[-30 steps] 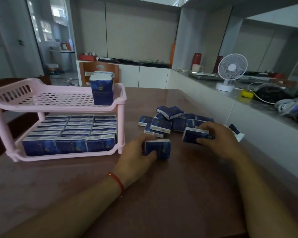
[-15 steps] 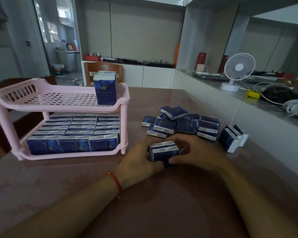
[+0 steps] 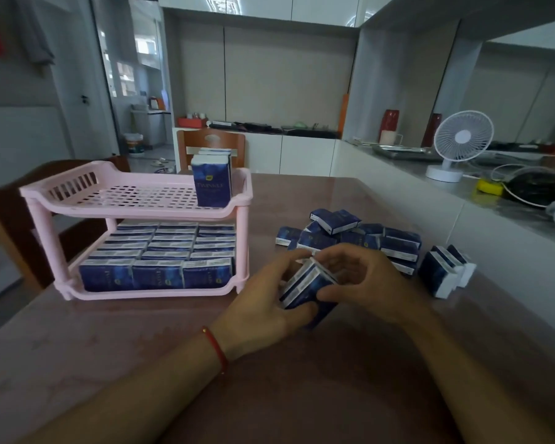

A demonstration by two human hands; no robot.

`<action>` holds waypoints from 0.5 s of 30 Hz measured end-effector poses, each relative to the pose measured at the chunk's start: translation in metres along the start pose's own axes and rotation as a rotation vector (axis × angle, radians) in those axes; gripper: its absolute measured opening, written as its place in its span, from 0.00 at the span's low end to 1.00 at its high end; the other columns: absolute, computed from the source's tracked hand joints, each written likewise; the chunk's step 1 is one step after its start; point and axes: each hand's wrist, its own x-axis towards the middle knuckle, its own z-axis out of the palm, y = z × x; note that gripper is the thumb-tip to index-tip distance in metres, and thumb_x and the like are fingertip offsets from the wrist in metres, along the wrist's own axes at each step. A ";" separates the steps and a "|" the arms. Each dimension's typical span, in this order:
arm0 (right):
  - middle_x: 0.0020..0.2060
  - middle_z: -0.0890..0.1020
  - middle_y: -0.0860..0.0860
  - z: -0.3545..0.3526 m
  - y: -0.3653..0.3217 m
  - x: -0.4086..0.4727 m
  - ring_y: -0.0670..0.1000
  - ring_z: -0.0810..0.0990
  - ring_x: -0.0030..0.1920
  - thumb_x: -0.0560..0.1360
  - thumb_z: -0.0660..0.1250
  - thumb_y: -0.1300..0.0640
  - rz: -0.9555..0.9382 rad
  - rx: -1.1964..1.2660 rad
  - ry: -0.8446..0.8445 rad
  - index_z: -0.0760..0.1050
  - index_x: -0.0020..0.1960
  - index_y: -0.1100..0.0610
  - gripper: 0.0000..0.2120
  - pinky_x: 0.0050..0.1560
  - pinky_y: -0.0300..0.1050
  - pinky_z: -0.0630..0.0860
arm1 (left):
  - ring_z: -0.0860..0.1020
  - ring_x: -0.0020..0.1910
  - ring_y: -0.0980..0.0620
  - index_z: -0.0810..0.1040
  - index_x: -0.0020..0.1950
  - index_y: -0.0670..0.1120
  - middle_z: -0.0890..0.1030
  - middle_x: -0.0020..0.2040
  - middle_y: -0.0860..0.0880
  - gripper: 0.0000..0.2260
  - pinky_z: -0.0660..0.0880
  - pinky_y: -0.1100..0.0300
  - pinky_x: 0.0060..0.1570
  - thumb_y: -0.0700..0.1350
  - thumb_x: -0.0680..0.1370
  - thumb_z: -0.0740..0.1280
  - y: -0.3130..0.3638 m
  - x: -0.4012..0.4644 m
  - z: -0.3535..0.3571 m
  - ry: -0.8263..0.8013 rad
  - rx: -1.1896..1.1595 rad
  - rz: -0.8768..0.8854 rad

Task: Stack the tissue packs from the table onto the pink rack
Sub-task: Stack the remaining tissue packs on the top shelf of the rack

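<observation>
Two dark blue tissue packs pressed together (image 3: 305, 288) are held tilted between my left hand (image 3: 263, 310) and my right hand (image 3: 362, 283), just above the table. Behind them lies a loose pile of several tissue packs (image 3: 350, 233). Two more packs (image 3: 442, 272) stand on edge to the right. The pink rack (image 3: 135, 213) stands at the left. Its lower shelf is filled with rows of packs (image 3: 161, 251). A few upright packs (image 3: 212, 179) stand at the right end of its top shelf.
The brown table (image 3: 141, 347) runs along a white counter (image 3: 430, 200) on the right, which carries a white fan (image 3: 458, 144) and cables. A wooden chair (image 3: 210, 144) stands behind the rack, another at the far left.
My right hand brought its pack from the pile over to the pack in my left hand. Both hands now grip the joined pair and have tilted it up off the table.
</observation>
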 end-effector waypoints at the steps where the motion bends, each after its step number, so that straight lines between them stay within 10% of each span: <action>1: 0.52 0.85 0.48 0.000 0.000 0.000 0.48 0.84 0.52 0.61 0.81 0.54 -0.009 0.019 -0.004 0.80 0.57 0.52 0.26 0.52 0.42 0.82 | 0.79 0.59 0.59 0.69 0.72 0.54 0.80 0.60 0.55 0.31 0.75 0.68 0.56 0.41 0.72 0.75 0.004 -0.001 -0.003 -0.001 0.012 0.007; 8: 0.50 0.84 0.48 0.017 -0.009 -0.003 0.47 0.83 0.50 0.69 0.69 0.35 -0.010 0.142 0.036 0.80 0.58 0.50 0.25 0.51 0.45 0.79 | 0.79 0.59 0.59 0.72 0.72 0.55 0.81 0.60 0.57 0.28 0.77 0.62 0.57 0.42 0.73 0.74 0.034 -0.014 -0.053 0.081 0.084 0.036; 15: 0.46 0.84 0.43 0.021 -0.015 -0.003 0.40 0.81 0.47 0.77 0.61 0.40 0.031 -0.089 -0.050 0.80 0.54 0.45 0.14 0.47 0.37 0.75 | 0.80 0.63 0.52 0.74 0.70 0.49 0.82 0.63 0.51 0.25 0.79 0.56 0.58 0.35 0.74 0.71 0.063 -0.018 -0.132 0.332 -0.205 0.063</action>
